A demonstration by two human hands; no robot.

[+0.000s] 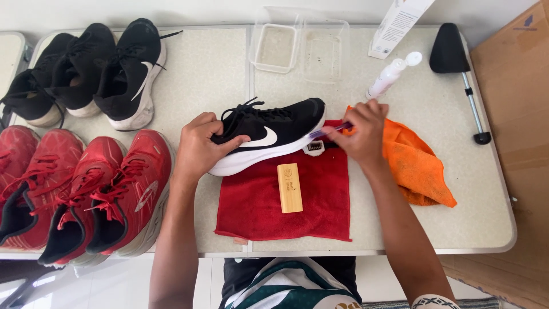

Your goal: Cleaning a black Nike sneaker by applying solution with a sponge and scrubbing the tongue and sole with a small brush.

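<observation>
Your sneaker [269, 134] sits on the back edge of the towel [286, 200], wooden brush block [290, 187] just in front of it. Crumpled cloth [420, 166] lies to the right, spray bottle [392, 74] behind that, two plastic tubs [300, 46] farther back. More shoes [86, 143] are lined up on the left.

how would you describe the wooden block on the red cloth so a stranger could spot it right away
Start at the pale folding table and find the red cloth spread at its near edge. The wooden block lies on it, just in front of the black shoe steadied by the left hand. It is the only light tan, flat rectangular piece there.
</observation>
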